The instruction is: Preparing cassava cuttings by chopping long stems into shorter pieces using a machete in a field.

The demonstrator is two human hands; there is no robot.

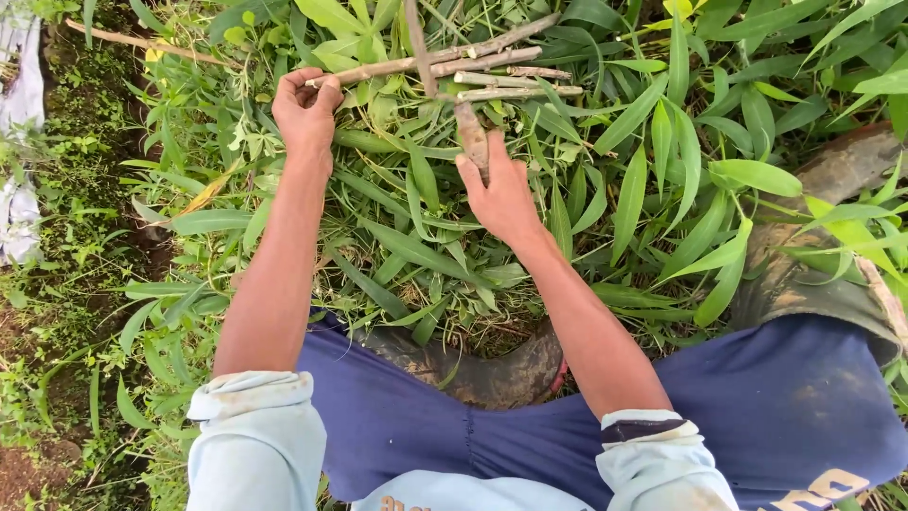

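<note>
My left hand [305, 112] is closed around the near end of a thin pale stick [397, 64] that lies across a heap of long green leaves [407, 218]. My right hand [498, 194] grips the brown handle of a tool [470, 132], whose narrow upper part [416, 38] rises over the sticks. Between the hands lies a bundle of several cut stems [501, 80], pale at their cut ends.
Muddy rubber boots [482, 374] [813, 274] stand in the leaves, below blue trousers [785, 397]. Bare soil and low weeds [57, 312] lie at the left, with white cloth [19, 85] at the left edge. Another long stick [132, 40] lies at the top left.
</note>
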